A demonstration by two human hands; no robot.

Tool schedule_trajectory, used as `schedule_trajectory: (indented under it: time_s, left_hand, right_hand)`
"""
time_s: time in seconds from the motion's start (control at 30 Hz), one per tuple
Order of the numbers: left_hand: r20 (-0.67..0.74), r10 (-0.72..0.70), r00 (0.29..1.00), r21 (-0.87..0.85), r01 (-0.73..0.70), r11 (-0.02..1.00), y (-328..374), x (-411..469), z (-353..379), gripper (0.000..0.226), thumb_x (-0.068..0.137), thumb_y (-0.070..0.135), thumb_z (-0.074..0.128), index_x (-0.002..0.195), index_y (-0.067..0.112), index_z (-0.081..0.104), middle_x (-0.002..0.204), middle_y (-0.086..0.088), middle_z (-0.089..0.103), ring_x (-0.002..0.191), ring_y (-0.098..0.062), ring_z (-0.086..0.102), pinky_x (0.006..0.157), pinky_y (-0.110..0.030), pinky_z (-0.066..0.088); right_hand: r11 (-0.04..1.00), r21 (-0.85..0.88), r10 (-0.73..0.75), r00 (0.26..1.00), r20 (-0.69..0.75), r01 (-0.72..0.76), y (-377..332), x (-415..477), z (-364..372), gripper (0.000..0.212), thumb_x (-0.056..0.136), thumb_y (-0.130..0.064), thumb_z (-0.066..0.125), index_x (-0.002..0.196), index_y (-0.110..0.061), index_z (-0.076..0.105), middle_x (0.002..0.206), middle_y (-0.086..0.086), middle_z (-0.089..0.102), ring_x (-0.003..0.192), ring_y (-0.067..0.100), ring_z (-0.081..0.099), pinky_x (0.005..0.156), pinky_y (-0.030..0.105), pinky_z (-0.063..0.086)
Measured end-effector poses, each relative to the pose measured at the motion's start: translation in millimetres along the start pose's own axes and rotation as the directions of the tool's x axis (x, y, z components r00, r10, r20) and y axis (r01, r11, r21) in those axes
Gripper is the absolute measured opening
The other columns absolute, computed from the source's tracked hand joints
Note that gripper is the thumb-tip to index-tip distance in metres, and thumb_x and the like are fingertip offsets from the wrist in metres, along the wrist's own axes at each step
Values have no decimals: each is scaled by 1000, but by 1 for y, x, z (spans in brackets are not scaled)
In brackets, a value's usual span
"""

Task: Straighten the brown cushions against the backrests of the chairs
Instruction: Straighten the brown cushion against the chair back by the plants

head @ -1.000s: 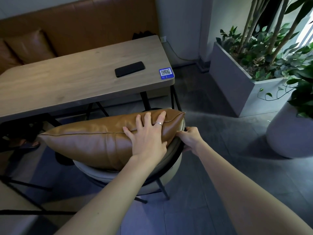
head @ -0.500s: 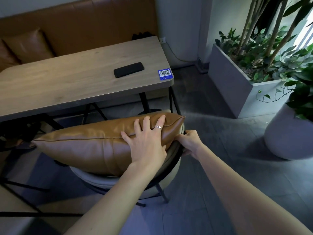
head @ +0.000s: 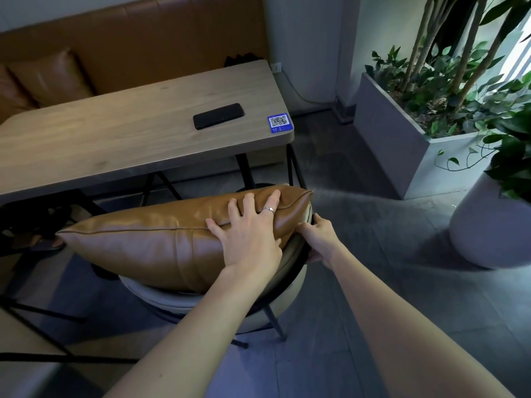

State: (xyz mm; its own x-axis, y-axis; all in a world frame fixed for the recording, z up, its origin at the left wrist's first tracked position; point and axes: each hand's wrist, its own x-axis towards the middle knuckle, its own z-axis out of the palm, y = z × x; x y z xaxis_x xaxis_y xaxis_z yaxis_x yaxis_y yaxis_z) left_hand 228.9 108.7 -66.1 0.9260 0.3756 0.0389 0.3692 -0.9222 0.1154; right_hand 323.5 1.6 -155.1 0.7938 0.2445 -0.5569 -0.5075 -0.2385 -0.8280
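The left hand [head: 249, 239] lies flat and spread on the long tan-brown leather cushion [head: 161, 242], gripping nothing. The right hand [head: 320, 238] curls around the dark rim of the round grey upholstered chair [head: 201, 301] by the cushion's right corner. The cushion stands on edge along the backrest, its left end overhanging. I'd steady the chair, slide the cushion rightward until centred, then press evenly. Beyond stands the wooden counter [head: 115, 139] with a black phone [head: 218, 116].

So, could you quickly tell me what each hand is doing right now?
Left hand: open, flat on the brown cushion.
Right hand: closed on the chair backrest.
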Motion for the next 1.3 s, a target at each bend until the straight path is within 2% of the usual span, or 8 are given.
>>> schedule_trajectory:
  time_s: [0.2,0.3,0.43,0.73,0.93,1.03,1.2,1.3]
  left_hand:
    - [0,-9,1000,-3,9,1000,0,-4,1,92,92,40,73,161,45,12,166,-5,23,156,-34,13,116,-75,14]
    - [-5,2,1000,-5,-2,1000,0,-3,1,94,91,41,75,161,45,12,166,-4,24,156,-34,14,116,-75,15]
    - [-6,1,1000,1,-1,1000,1,3,3,98,89,43,76,161,45,11,167,-4,22,156,-34,11,116,-76,13]
    - [-11,1,1000,-2,-1,1000,1,8,7,98,87,42,77,160,46,13,168,-4,19,157,-35,8,116,-76,9]
    - [-8,19,1000,3,-19,1000,-4,8,11,99,85,45,78,160,46,12,169,-4,18,157,-36,7,116,-76,7]
    - [30,38,999,-13,-38,999,-9,9,9,103,84,45,78,160,46,9,171,-4,14,158,-35,4,117,-75,3]
    - [138,136,981,-103,-122,987,-28,3,-10,105,85,40,75,160,50,1,174,3,4,160,-28,-2,120,-68,-1]
    - [172,160,972,-101,-144,984,-47,-7,-31,93,91,39,69,162,45,9,174,4,11,160,-22,6,124,-58,8]
  right_hand:
    - [1000,9,12,1000,16,-12,0,-4,1,101,70,-36,76,161,-14,35,127,16,70,108,39,71,77,62,65]
    - [1000,4,24,999,22,-24,0,-3,0,92,83,-30,78,162,-15,32,128,15,69,110,39,70,79,60,65]
    - [999,-40,19,1000,3,-19,-4,1,-5,70,85,-29,78,147,-11,49,117,16,72,102,40,73,74,61,66]
    - [998,-62,28,999,20,-27,-1,4,-7,93,84,-36,81,161,-12,34,141,19,63,119,43,68,80,61,65]
    - [996,-84,40,996,77,-34,0,3,-10,87,85,-42,78,158,-19,37,140,14,63,117,40,68,83,56,66]
    - [996,-73,64,992,109,-56,1,-1,-11,94,88,-41,76,164,-20,25,149,14,57,123,39,64,90,53,64]
    - [990,-138,49,993,108,-33,-3,-17,-14,46,92,-25,68,137,-18,58,131,12,69,119,34,65,103,52,56]
    - [946,-321,7,990,141,39,-21,-35,-19,41,89,-21,70,129,-12,62,122,13,72,107,28,67,91,44,59]
